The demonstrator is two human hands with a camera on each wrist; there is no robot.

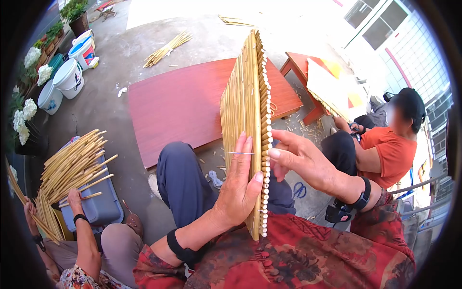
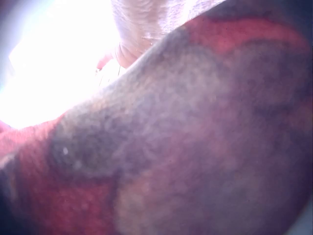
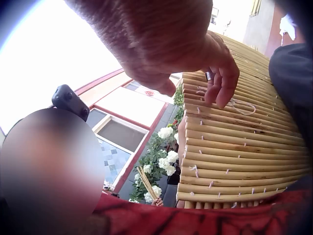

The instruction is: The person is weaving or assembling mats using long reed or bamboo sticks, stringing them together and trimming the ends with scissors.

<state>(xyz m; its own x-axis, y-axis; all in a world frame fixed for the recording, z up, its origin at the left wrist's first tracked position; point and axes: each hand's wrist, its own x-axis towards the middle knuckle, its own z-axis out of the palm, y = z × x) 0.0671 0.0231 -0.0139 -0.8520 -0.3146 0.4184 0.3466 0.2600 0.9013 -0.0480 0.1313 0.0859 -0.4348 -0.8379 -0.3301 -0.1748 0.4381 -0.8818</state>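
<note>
A panel of straw-coloured stalks (image 1: 239, 101) stands upright on edge in front of me, its row of cut ends facing up. My left hand (image 1: 234, 195) rests along its left face, fingers extended, thumb at the row of ends. A thin needle (image 1: 239, 153) sticks out leftward across those fingers. On the opposite face, my right hand (image 1: 305, 161) has its thumb beside the cut ends. In the right wrist view, its loosely bent fingers (image 3: 226, 83) are at the stalks near a loop of white thread (image 3: 243, 106). Cloth fills most of the left wrist view.
A red-brown board (image 1: 178, 103) lies beyond the panel. At left, another person's hands (image 1: 74, 202) handle stalks over a grey-blue bin (image 1: 103, 204). A person in orange (image 1: 385, 149) sits right. Blue scissors (image 1: 299, 190) lie on the floor; buckets (image 1: 69, 77) stand back left.
</note>
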